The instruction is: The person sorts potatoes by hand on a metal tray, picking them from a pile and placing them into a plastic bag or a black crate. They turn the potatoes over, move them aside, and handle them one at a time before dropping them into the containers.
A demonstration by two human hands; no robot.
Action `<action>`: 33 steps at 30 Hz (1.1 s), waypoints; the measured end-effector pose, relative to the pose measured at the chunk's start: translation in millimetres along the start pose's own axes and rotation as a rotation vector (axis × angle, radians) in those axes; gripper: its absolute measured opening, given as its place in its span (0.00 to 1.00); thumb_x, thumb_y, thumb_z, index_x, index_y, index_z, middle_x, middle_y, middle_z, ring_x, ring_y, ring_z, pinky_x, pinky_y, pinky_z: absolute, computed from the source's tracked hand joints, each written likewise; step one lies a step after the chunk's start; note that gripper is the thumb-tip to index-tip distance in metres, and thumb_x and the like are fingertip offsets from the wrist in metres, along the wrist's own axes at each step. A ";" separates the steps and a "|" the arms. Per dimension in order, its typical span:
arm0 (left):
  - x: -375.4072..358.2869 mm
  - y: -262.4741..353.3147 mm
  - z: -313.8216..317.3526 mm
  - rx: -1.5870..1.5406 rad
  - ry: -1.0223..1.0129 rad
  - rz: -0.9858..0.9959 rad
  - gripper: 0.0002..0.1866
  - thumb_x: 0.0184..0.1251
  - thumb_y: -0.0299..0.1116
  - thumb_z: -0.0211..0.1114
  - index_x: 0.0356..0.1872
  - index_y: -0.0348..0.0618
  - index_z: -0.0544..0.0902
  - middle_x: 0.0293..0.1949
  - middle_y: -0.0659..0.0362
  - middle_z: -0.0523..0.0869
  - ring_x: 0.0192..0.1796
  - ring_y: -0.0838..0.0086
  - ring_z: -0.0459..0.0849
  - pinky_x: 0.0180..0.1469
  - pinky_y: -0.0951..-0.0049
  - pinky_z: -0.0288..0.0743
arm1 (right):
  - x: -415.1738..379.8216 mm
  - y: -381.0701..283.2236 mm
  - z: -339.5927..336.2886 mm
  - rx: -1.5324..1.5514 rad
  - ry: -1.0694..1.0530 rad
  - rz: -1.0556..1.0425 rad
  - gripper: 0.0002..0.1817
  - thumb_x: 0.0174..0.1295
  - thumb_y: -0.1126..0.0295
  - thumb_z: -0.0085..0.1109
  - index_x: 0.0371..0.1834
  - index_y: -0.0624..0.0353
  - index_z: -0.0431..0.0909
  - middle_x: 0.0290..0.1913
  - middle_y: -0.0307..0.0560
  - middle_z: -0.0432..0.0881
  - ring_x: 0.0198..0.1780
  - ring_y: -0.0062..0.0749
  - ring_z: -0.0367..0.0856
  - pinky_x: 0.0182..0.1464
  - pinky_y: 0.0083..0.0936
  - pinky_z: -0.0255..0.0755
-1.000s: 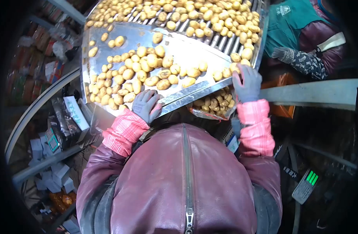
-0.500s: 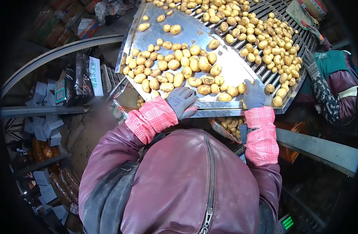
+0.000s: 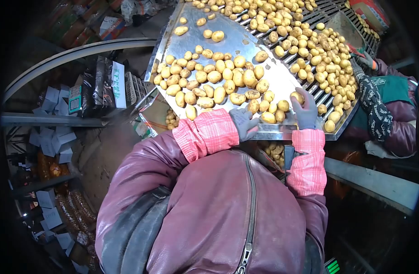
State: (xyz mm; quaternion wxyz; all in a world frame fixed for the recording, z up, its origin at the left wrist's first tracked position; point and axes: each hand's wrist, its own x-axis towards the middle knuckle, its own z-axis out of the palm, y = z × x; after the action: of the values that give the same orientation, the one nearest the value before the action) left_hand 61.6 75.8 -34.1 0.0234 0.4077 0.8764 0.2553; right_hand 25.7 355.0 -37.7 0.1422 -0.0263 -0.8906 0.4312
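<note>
Yellow potatoes (image 3: 214, 76) lie scattered over a metal tray (image 3: 191, 29). My left hand (image 3: 244, 123), in a grey glove, rests at the tray's front edge beside the nearest potatoes, its fingers apart and nothing visible in them. Farther right, my right hand (image 3: 306, 112), gloved in the same grey, has its thumb and fingers around a potato (image 3: 296, 97) close to the slatted grate. Other potatoes (image 3: 282, 109) sit just left of that hand.
A slatted grate (image 3: 319, 16) heaped with potatoes joins the tray at right. A co-worker's sleeve (image 3: 374, 109) and gloved hand (image 3: 367, 60) are beyond it. Below the front edge is a bag of potatoes (image 3: 274, 153). Grey metal rails (image 3: 374, 178) flank me.
My left hand has moved right along the front edge. My right hand has risen slightly and closed around a potato. The whole view has shifted, and the co-worker's arm has moved.
</note>
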 end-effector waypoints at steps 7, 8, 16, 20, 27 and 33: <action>58.2 -42.0 -59.1 0.140 0.117 -0.224 0.26 0.62 0.41 0.65 0.62 0.50 0.74 0.51 0.43 0.76 0.49 0.49 0.80 0.50 0.54 0.76 | -31.8 -88.3 -6.4 1.073 0.039 0.433 0.11 0.69 0.70 0.46 0.49 0.60 0.76 0.38 0.48 0.79 0.35 0.31 0.78 0.30 0.22 0.71; 68.8 -48.5 -63.2 0.163 -0.045 -0.265 0.27 0.62 0.41 0.65 0.63 0.53 0.73 0.52 0.42 0.75 0.50 0.49 0.80 0.52 0.55 0.75 | -34.6 -75.6 0.8 1.161 -0.071 0.411 0.09 0.69 0.71 0.45 0.46 0.60 0.75 0.36 0.47 0.78 0.36 0.28 0.77 0.31 0.20 0.72; 63.5 -25.1 -29.7 -0.281 0.189 -0.111 0.28 0.64 0.44 0.67 0.64 0.49 0.73 0.53 0.47 0.77 0.53 0.53 0.80 0.55 0.60 0.75 | -50.1 -109.6 21.6 1.116 -0.283 0.555 0.27 0.65 0.67 0.53 0.69 0.58 0.64 0.43 0.49 0.79 0.31 0.27 0.79 0.29 0.20 0.73; 26.6 -1.1 -44.1 -0.294 0.259 0.051 0.29 0.66 0.42 0.64 0.66 0.41 0.71 0.57 0.44 0.77 0.56 0.48 0.78 0.59 0.57 0.72 | -49.2 -74.5 15.5 1.308 -0.429 0.595 0.31 0.65 0.68 0.53 0.72 0.61 0.59 0.50 0.54 0.77 0.37 0.27 0.77 0.29 0.19 0.74; -66.0 -81.8 -47.1 0.399 0.065 -0.120 0.35 0.63 0.56 0.59 0.69 0.53 0.69 0.67 0.39 0.67 0.65 0.40 0.66 0.65 0.39 0.56 | -42.3 -79.2 15.1 1.373 -0.425 0.607 0.27 0.66 0.65 0.54 0.67 0.61 0.65 0.46 0.55 0.79 0.35 0.25 0.78 0.27 0.18 0.74; -63.0 -96.5 -63.4 0.380 0.235 -0.283 0.21 0.67 0.45 0.61 0.57 0.48 0.80 0.58 0.45 0.78 0.55 0.47 0.77 0.58 0.51 0.68 | -43.5 -78.0 15.0 1.373 -0.425 0.593 0.26 0.66 0.65 0.53 0.66 0.61 0.66 0.46 0.54 0.79 0.35 0.24 0.78 0.27 0.18 0.74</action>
State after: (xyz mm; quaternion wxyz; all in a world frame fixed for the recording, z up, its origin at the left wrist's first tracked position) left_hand 20.0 -48.9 -34.5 -0.1201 0.2455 0.9537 0.1258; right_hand 69.1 287.3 4.0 -0.1687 -0.0864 -0.3879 0.9020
